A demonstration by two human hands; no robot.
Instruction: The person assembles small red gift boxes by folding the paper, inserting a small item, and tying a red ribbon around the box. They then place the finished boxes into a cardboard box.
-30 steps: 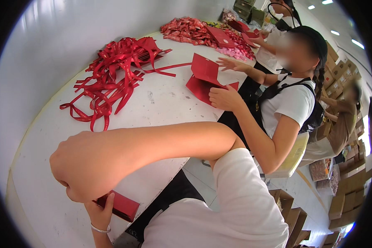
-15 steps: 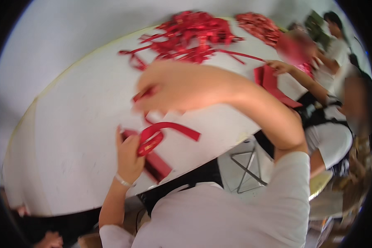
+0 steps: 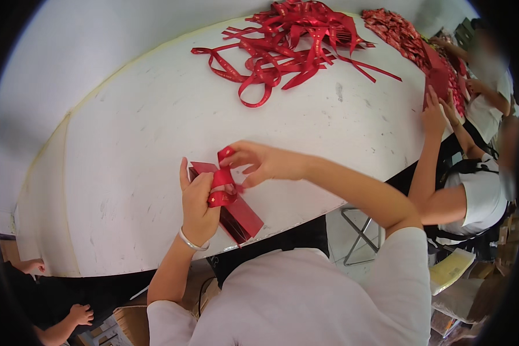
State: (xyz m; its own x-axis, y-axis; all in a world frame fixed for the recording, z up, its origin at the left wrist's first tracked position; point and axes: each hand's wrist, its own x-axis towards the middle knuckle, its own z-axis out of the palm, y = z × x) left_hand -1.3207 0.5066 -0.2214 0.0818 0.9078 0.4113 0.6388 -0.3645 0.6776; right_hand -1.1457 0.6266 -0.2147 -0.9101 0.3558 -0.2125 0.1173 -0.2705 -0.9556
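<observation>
The looped ribbon [image 3: 222, 199] is bright red and carries small golden marks. The folded case [image 3: 243, 214] is of a duller red. The heap of ribbons [image 3: 316, 36] is also red, printed in gold. The table [image 3: 132, 173] is white, with grey scuffs and a yellowish edge. The bracelet [image 3: 191, 244] is silver-coloured and the shirt [image 3: 305, 300] is white.

White surface [image 3: 127, 173], scuffed | pale wall [image 3: 92, 52] behind surface | heap of red packets [image 3: 393, 36] on surface's far right end | co-worker in white [image 3: 480, 199] at surface's right side | metal legs [image 3: 361, 236] just off surface's near edge | dark-clothed person [image 3: 24, 295] at surface's near left | cardboard box [image 3: 131, 324] below surface
</observation>
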